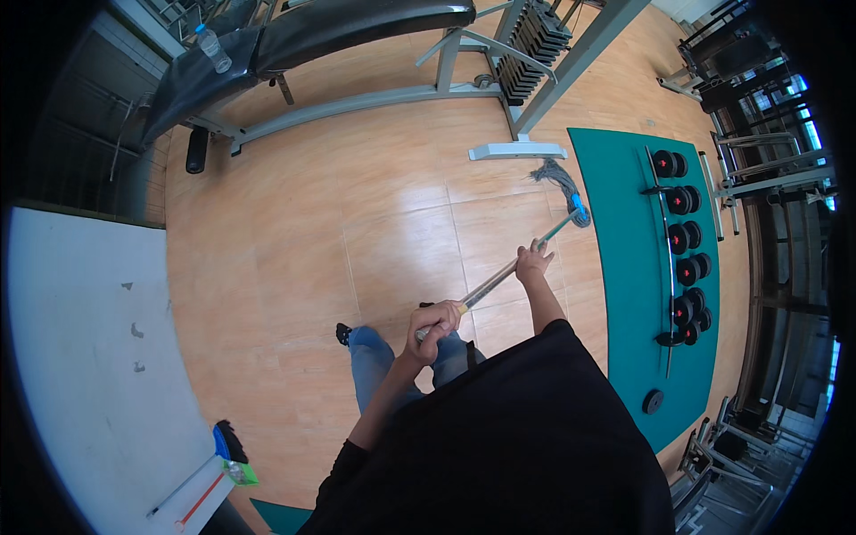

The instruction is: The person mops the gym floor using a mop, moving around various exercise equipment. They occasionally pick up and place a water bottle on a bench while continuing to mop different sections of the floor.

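Observation:
A string mop with grey strands [560, 175] and a blue head clamp [580, 208] rests on the tiled floor, right beside the green mat. Its long handle [491, 284] slants back toward my body. My left hand [433, 326] is wrapped around the top end of the handle, in front of my jeans. Farther down the pole, my right hand [533, 259] holds it loosely, with some fingers spread.
Several dumbbells [679, 237] and a barbell [669, 261] lie on the green mat [622, 267]. A padded bench [361, 27] with a water bottle [214, 50] stands ahead, by a weight stack [535, 50]. A broom [229, 441] and green dustpan [239, 472] sit lower left.

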A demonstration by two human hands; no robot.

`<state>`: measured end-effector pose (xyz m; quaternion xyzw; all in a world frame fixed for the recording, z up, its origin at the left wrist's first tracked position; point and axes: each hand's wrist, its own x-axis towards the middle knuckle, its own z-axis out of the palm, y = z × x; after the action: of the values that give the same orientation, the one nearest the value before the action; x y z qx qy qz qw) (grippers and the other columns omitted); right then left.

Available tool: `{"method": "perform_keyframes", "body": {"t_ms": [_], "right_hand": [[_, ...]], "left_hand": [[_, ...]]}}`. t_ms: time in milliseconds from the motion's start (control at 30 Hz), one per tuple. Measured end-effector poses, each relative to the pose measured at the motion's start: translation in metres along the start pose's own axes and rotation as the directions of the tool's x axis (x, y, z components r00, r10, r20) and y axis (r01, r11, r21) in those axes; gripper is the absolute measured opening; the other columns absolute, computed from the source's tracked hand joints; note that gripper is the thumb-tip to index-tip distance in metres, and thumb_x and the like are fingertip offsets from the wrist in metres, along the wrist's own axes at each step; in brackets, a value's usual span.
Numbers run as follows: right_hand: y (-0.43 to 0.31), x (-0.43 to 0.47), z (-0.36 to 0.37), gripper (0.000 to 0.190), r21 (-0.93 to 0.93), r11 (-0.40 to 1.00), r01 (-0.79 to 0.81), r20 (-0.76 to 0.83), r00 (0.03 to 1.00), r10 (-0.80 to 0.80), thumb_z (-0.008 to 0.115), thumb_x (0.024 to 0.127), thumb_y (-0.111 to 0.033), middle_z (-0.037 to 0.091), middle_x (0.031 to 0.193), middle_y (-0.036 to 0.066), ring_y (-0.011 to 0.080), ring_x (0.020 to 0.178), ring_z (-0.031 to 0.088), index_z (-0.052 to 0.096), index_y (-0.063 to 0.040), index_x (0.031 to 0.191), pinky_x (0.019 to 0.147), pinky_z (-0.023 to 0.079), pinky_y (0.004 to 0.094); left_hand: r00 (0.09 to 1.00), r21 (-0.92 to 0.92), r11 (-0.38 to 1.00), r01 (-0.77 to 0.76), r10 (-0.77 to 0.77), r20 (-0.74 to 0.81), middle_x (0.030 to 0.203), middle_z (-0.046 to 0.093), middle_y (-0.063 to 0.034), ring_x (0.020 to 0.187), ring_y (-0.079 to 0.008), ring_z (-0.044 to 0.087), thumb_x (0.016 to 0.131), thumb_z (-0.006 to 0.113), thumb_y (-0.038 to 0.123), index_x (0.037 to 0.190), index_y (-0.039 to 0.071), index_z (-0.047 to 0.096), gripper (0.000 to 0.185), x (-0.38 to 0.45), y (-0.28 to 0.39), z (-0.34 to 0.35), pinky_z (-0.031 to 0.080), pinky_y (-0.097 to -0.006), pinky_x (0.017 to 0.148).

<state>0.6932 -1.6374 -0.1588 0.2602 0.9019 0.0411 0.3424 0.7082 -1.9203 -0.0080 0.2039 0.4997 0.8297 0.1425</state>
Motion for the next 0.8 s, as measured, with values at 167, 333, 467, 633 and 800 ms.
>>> {"method": "perform_keyframes", "body": {"t_ms": [167,333,467,633,800], "right_hand": [[-0.078,-0.032,0.023,0.044,0.016,0.991,0.133,0.041,0.99,-0.134,0.051,0.083,-0.036,0.015,0.142,0.014,0.0386,0.131,0.01,0.048,-0.013,0.121,0.095,0.018,0.0661],[-0.247,-0.159,-0.014,0.034,0.081,0.728,0.681,0.075,0.724,-0.686,0.056,0.079,-0.028,0.04,0.126,0.012,0.0311,0.125,0.029,0.06,-0.007,0.105,0.095,0.022,0.0647],[-0.338,-0.279,-0.012,0.025,0.121,0.243,0.963,-0.152,0.259,-0.954,0.061,0.069,-0.027,0.06,0.088,0.013,0.0281,0.093,0.055,0.065,-0.005,0.081,0.089,0.031,0.0583],[-0.378,-0.338,-0.031,0.024,0.225,-0.006,0.974,-0.227,0.046,-0.973,0.063,0.064,-0.028,0.061,0.073,0.013,0.0252,0.08,0.059,0.063,-0.005,0.071,0.078,0.041,0.0406],[-0.346,-0.301,-0.056,0.022,0.226,0.18,0.957,-0.216,0.23,-0.949,0.063,0.064,-0.029,0.062,0.069,0.011,0.0227,0.074,0.061,0.063,-0.008,0.067,0.068,0.042,0.0348]], "left_hand": [[0.955,-0.153,0.985,0.074,-0.114,-0.272,0.046,0.031,-0.0029,0.052,-0.0181,0.039,0.076,0.038,0.023,0.05,0.012,0.027,0.03,-0.033,0.041,-0.066,0.037,-0.038,0.078],[0.748,-0.042,0.984,-0.173,0.103,-0.656,0.04,0.027,0.001,0.044,-0.0133,0.028,0.079,0.036,0.029,0.048,0.015,0.029,0.034,-0.151,0.185,-0.13,0.033,-0.0328,0.066],[0.591,0.27,0.936,-0.224,0.351,-0.727,0.038,0.027,0.0029,0.037,-0.008,0.024,0.081,0.042,0.029,0.048,0.016,0.028,0.038,-0.236,0.31,-0.089,0.028,-0.0265,0.055],[0.589,0.45,0.844,-0.291,0.529,-0.611,0.038,0.029,0.0039,0.035,-0.007,0.025,0.08,0.044,0.026,0.052,0.016,0.031,0.032,-0.261,0.353,-0.06,0.027,-0.024,0.052],[0.727,0.322,0.897,-0.304,0.437,-0.53,0.04,0.033,0.0048,0.036,-0.0063,0.029,0.08,0.042,0.025,0.055,0.016,0.033,0.028,-0.222,0.361,-0.11,0.029,-0.0244,0.057]]}}
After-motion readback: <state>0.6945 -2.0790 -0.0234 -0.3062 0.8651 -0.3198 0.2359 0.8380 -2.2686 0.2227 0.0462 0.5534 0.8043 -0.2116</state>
